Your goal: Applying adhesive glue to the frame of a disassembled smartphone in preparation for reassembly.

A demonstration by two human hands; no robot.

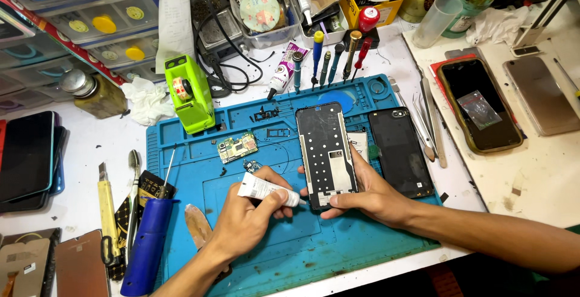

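While my left hand (pixel 241 221) squeezes white tube (pixel 269 189), right hand (pixel 368 197) clamps phone frame (pixel 326 155), circuit board (pixel 237 148) at ten o'clock.

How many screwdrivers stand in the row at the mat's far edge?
5 screwdrivers stand behind the blue mat: teal, blue with yellow cap, dark teal, brass-topped, red. More may be hidden.

left hand (pixel 244 221) squeezing white glue tube (pixel 269 189), right hand (pixel 368 195) steadying phone frame (pixel 326 152), blue mat (pixel 284 242)
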